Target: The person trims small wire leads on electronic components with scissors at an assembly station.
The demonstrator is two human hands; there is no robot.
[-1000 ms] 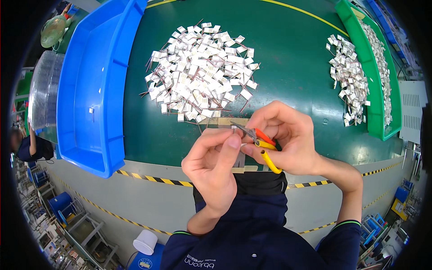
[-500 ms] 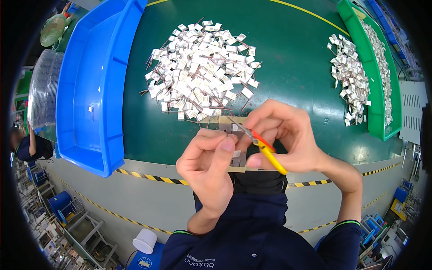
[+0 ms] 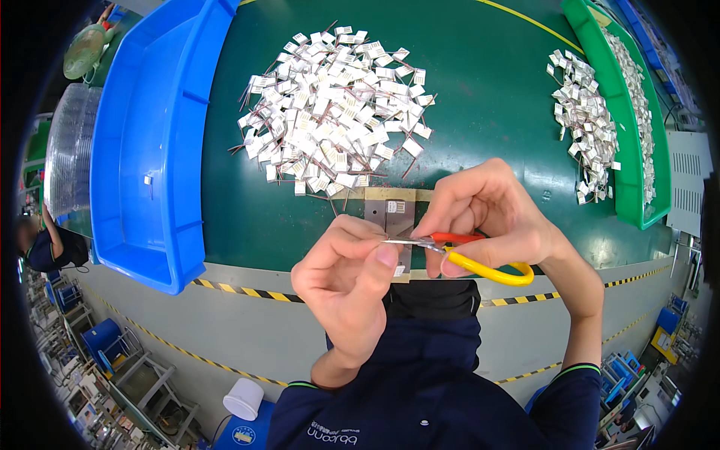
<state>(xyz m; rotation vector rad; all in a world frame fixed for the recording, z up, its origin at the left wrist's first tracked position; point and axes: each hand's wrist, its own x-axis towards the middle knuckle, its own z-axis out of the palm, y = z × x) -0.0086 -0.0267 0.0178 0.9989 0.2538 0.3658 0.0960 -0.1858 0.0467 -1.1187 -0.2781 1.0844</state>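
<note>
The tool (image 3: 435,244) has metal blades (image 3: 409,241), smooth with a silvery gleam, while its red handle (image 3: 459,237) and yellow handle (image 3: 478,267) look like glossy plastic. The white pieces (image 3: 322,112) have smooth faces; whether plastic or paper, I cannot tell. The green table (image 3: 487,112) is smooth, with a soft sheen. At left, the blue bin (image 3: 182,180) is shiny plastic, and beside it a clear stack (image 3: 71,154) looks like ribbed, glossy plastic. The green bin (image 3: 625,124) at right is smooth plastic. The navy shirt (image 3: 409,375) is matt cloth.

You face a green worktop (image 3: 487,105) marked with a yellow line (image 3: 533,22); around you, grey floor (image 3: 251,330) bears black-and-yellow striped tape (image 3: 247,292).
</note>
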